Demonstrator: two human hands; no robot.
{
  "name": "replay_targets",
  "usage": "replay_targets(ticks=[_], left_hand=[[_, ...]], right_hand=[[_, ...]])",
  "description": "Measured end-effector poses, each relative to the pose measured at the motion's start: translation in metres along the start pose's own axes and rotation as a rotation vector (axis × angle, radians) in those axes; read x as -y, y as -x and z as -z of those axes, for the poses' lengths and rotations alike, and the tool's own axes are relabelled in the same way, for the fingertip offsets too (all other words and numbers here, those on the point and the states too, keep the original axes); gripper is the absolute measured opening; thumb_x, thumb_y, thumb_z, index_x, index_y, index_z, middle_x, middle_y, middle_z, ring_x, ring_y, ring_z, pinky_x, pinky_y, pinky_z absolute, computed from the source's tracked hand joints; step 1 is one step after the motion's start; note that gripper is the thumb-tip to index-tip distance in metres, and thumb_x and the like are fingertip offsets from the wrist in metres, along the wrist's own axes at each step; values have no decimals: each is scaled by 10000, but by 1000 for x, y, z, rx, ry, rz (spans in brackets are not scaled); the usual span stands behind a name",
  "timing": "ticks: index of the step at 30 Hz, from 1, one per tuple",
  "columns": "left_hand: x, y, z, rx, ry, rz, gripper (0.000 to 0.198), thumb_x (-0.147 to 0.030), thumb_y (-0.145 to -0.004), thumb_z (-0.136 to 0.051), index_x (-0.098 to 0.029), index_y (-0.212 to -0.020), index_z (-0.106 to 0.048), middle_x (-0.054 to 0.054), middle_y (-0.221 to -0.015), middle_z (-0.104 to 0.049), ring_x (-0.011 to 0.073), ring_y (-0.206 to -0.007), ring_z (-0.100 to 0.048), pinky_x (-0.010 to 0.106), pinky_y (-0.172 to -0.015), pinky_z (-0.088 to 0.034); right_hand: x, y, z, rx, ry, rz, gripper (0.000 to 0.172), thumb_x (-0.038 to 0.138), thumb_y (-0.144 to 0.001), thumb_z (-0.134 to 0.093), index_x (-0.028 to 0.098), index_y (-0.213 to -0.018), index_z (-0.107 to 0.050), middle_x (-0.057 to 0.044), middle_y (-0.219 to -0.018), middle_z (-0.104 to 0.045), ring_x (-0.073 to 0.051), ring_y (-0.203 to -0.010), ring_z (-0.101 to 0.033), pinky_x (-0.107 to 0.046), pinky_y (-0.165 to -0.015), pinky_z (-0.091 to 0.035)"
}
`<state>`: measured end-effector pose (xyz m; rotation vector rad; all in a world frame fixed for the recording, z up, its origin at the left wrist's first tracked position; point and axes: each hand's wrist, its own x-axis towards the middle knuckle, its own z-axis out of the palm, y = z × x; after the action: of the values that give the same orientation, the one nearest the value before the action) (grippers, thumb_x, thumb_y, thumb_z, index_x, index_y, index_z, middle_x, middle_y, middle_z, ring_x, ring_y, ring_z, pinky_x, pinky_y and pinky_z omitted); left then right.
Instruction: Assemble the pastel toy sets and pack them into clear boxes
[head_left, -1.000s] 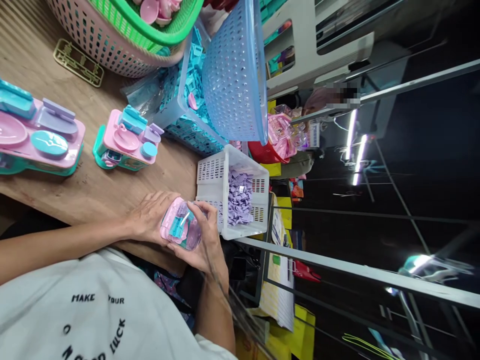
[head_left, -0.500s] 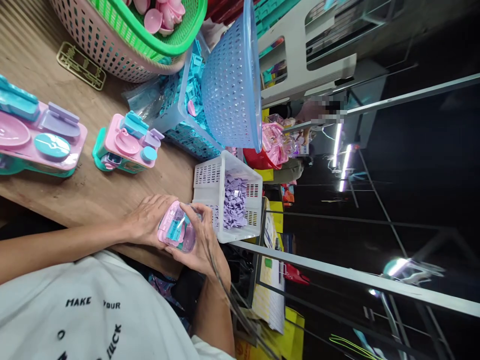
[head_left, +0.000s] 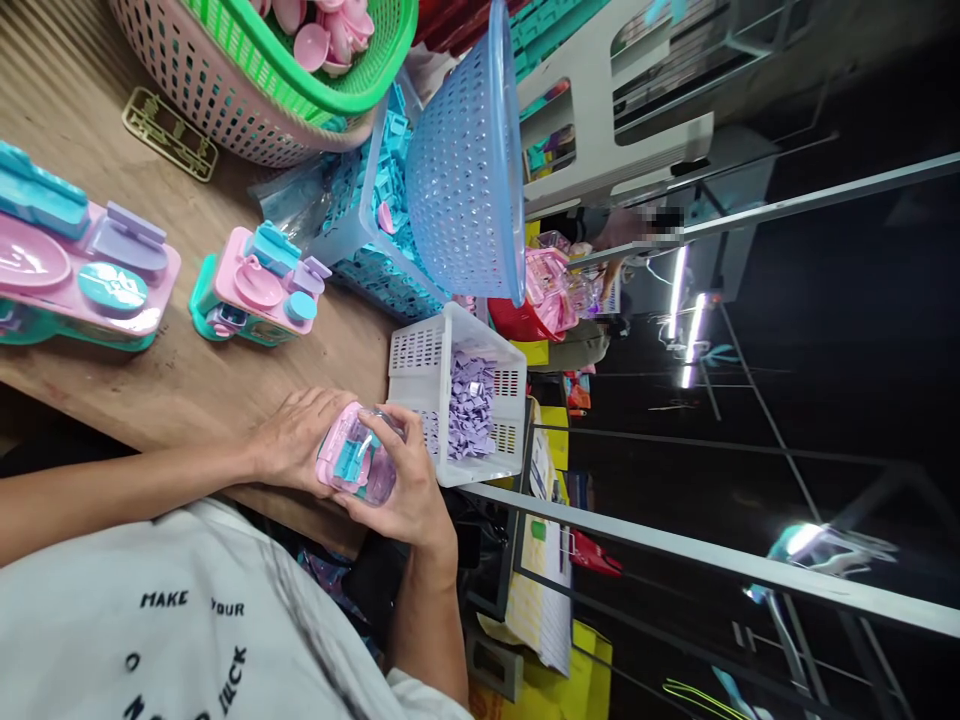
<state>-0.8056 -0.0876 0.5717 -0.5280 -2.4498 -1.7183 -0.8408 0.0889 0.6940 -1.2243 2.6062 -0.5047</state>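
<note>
A small pink toy (head_left: 343,447) with teal parts is held between both my hands above the table's near edge. My left hand (head_left: 296,440) comes from the left, its fingers closed around the pink side. From the lower right my right hand (head_left: 412,490) grips a clear cover (head_left: 382,475) against the toy, with fingers above and a digit below. The fingers partly hide the toy. Beyond my hands stands a finished-looking toy kitchen (head_left: 259,285), pink and teal with a sink and lilac part. A larger similar one (head_left: 82,275) sits at the left edge.
A white crate (head_left: 420,350) of lilac pieces stands just beyond my right hand. Farther back are a blue basket (head_left: 465,170), a clear bin (head_left: 349,225) of teal parts, a pink basket (head_left: 262,140), and a green basket (head_left: 300,90) with pink bowls. A flat frame (head_left: 171,135) lies on the table (head_left: 180,390).
My right hand has shifted slightly on the clear cover, and more of the cover shows at its right. My left hand keeps its hold. The whole view has moved slightly.
</note>
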Motion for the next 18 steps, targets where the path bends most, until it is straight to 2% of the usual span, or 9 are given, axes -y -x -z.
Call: replay_targets(ticks=[8,18], left_hand=[[7,3,-6,-30,22,-39,994,-428,-604,-870,-197,-1415,-344,173,-1413,-534,372,-1261,-529,499,-1057,-422],[10,4,-9,-66,37,-53,1034,-507,-600,-879,-180,-1425,-348,191,-1418,-526,385,-1290,-522,531,-1085,-421]], right_hand=[[14,-10,12,134,69,-69,928,338,-687,-865,286,-1511,-441,-125,-1382,-390,-311,-1339,-483,-507,-1150,-476],[17,-33,26,279,128,24,937,339,-674,-867,203,-1514,-475,-161,-1400,-410,-325,-1363,-461,-496,-1145,-469]])
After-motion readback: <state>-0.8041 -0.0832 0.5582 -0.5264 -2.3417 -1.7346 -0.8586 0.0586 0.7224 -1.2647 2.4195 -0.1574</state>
